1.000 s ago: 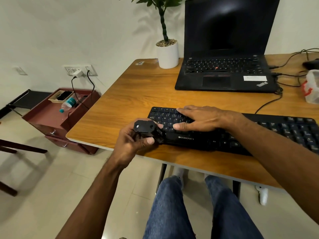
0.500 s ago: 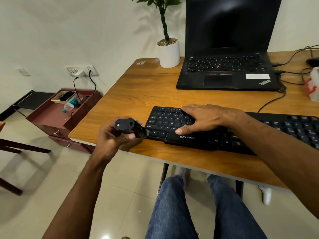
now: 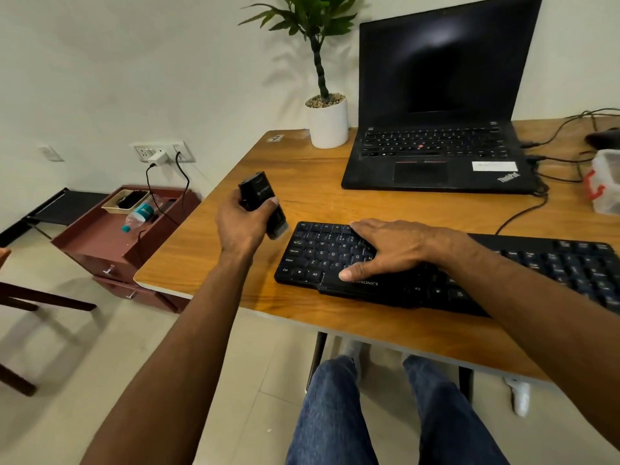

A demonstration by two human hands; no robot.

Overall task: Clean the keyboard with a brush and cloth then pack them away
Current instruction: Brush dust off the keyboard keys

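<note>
A black keyboard (image 3: pixel 523 266) lies along the front of the wooden desk (image 3: pixel 322 193). My right hand (image 3: pixel 389 250) rests flat on its left half, fingers straight, thumb on the front edge. My left hand (image 3: pixel 243 223) grips a black brush (image 3: pixel 260 198) just left of the keyboard, held above the desk. The brush stands nearly upright, its bristles pointing down toward the keyboard's far left corner without touching it. No cloth is in view.
An open black laptop (image 3: pixel 436 152) and a white plant pot (image 3: pixel 328 124) stand at the back of the desk. Cables (image 3: pixel 523 213) and a clear plastic container (image 3: pixel 607 182) lie at the right. A maroon drawer unit (image 3: pixel 110 239) stands on the floor to the left.
My left hand has lifted the brush from the desk's front edge up and away, turning it from lying sideways to nearly upright. My right hand stays on the keyboard.
</note>
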